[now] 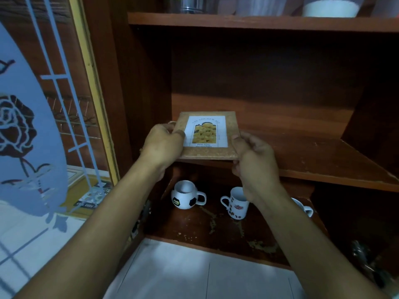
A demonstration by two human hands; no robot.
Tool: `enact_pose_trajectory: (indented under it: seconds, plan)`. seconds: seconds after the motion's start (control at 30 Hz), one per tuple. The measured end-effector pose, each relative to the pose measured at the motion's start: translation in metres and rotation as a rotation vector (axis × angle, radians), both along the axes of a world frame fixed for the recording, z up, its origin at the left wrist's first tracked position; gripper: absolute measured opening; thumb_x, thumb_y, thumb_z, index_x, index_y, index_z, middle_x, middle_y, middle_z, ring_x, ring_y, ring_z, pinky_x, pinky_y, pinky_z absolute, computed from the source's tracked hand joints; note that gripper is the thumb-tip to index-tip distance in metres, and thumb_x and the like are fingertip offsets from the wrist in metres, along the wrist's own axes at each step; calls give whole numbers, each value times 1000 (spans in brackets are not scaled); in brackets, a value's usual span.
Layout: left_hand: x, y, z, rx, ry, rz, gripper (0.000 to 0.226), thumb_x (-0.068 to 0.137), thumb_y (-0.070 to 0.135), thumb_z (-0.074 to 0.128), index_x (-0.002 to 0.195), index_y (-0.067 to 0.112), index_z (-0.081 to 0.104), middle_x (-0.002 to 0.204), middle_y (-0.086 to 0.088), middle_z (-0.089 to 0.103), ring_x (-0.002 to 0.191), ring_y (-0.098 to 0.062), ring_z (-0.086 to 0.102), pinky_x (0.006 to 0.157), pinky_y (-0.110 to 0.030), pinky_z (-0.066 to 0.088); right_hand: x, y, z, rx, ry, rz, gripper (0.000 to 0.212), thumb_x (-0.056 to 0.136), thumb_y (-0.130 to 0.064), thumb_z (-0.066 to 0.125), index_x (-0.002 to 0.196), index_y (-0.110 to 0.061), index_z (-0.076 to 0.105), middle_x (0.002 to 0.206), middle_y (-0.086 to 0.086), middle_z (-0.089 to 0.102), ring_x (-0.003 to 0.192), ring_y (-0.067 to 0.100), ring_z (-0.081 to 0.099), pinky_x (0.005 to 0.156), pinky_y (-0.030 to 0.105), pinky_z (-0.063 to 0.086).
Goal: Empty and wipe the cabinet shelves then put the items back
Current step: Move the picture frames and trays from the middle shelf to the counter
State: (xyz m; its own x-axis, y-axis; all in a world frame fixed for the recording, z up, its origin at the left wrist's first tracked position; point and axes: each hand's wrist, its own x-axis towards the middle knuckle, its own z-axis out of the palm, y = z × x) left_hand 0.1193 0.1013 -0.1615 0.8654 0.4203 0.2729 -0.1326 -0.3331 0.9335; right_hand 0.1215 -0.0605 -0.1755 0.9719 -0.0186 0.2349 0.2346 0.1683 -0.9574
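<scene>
Leftmost, an etched glass door [32, 126] stands open beside a wooden cabinet [121, 83]. Next, the left hand [163, 145] grips the left edge of a cork photo frame [208, 134], thumb on top. Its right edge is pinched by the right hand [254, 160]. The frame lies flat at the near left of the middle shelf [323, 158]. Below stand a football mug [186, 195] and a white mug [236, 205].

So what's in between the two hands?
A photo frame: the left hand grips its left edge, the right hand its right edge. The head view shows it.
</scene>
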Motion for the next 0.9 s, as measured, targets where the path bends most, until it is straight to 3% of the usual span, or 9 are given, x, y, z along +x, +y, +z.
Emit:
enact_pose_trajectory:
  seconds: [0.13,0.23,0.33,0.43,0.57,0.67,0.77,0.9]
  plan:
    - [-7,-2,-1,-69,-19,-82,31,100,14,50,74,29,60,82,7,70,76,-3,66,67,-17,49,-6,-6,0,4,15,-20,15,99,-20,55,97,-25,69,66,-15,66,43,-3,50,48,16,35]
    - [-20,-7,-1,-156,0,-138,32,101,14,48,74,31,54,76,8,66,62,-1,65,65,-23,57,-13,-8,-1,-13,45,-26,18,99,-22,54,109,-21,69,76,-8,68,39,-2,46,48,18,35]
    - [-36,-4,-4,-168,48,-205,21,102,20,48,86,30,57,72,5,64,51,-6,57,43,-23,47,-24,-11,-4,-21,44,-50,19,99,-24,55,112,-21,69,78,-7,68,42,-1,45,50,23,35]
    - [-53,3,-9,-219,67,-257,12,102,21,47,108,31,53,61,5,57,46,-7,46,38,-21,33,-40,-7,-9,-29,48,-77,22,98,-26,56,117,-22,67,85,-7,68,50,1,48,49,23,36]
    - [-80,10,-14,-251,72,-304,38,103,22,45,141,27,42,68,0,54,47,-10,43,38,-22,30,-67,0,-15,-10,47,-107,18,98,-25,56,111,-24,68,83,-6,70,55,5,50,45,20,36]
    - [-101,13,-17,-267,55,-303,34,105,25,41,138,31,43,69,0,56,48,-11,42,40,-24,31,-91,2,-19,21,36,-98,18,99,-22,56,111,-21,69,84,-5,72,64,11,52,46,19,37]
    - [-120,13,-22,-311,37,-274,36,106,24,37,142,28,41,66,0,57,42,-10,43,39,-23,29,-115,4,-21,38,52,-98,18,99,-19,56,111,-19,69,76,-5,71,59,17,43,41,19,33]
    - [-140,8,-35,-353,50,-259,38,106,22,34,142,24,47,63,0,59,42,-11,42,36,-21,29,-145,1,-33,51,69,-101,22,99,-18,54,117,-16,67,83,-2,71,49,2,49,38,14,32]
